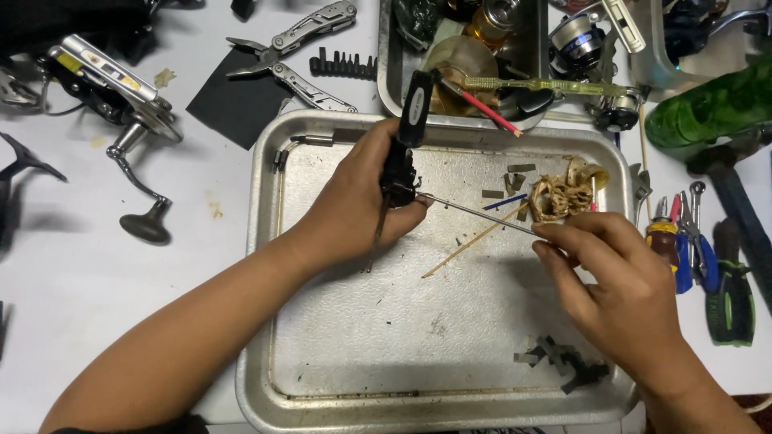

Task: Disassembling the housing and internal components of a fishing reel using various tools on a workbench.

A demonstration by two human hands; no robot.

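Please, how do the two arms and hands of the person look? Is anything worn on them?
Both forearms are bare. The left hand and right hand wear no gloves, and no rings or watch are visible. A dark sleeve edge shows only at the upper left arm. The fingernails are short.

Both forearms are bare down to the left hand (354, 205) and right hand (615, 277); no rings or watch.

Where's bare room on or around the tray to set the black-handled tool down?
Bare patches: the dented metal tray's lower middle, between the left hand and the dark scraps; also the white tabletop left of the tray, below the fishing reel. Crowded: the tray's upper right around the tan tangle, and the pliers on the right.
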